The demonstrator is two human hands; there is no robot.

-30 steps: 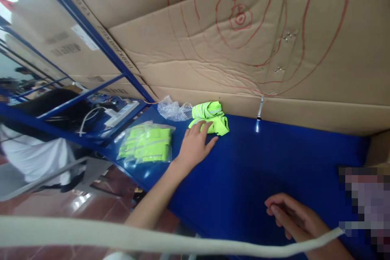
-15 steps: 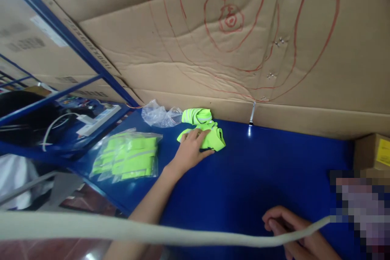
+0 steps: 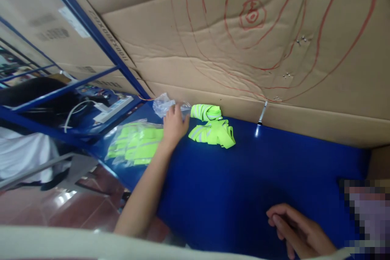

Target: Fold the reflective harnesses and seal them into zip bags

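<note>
My left hand (image 3: 175,126) is over a crumpled clear plastic bag (image 3: 162,105) at the back of the blue table, its fingers apart and touching the plastic. Just right of it lie a rolled neon-yellow strip with grey bands (image 3: 207,112) and a loosely folded neon-yellow piece (image 3: 213,134). Left of my wrist, flat clear bags with neon-yellow pieces inside (image 3: 140,144) overlap one another. Low on the right, my right hand (image 3: 292,227) hovers over the table with curled fingers; whether anything is between them cannot be made out.
A cardboard wall (image 3: 195,73) with red drawn rings rises behind the blue table (image 3: 207,195). A pen-like object (image 3: 262,113) leans against it. Blue frame bars (image 3: 128,73) and a white power strip (image 3: 113,109) are at the left. A pale strap crosses the bottom.
My left hand has let go of the folded neon-yellow piece and moved left to the crumpled plastic bag. My right hand has hardly moved. The view has shifted somewhat left.
</note>
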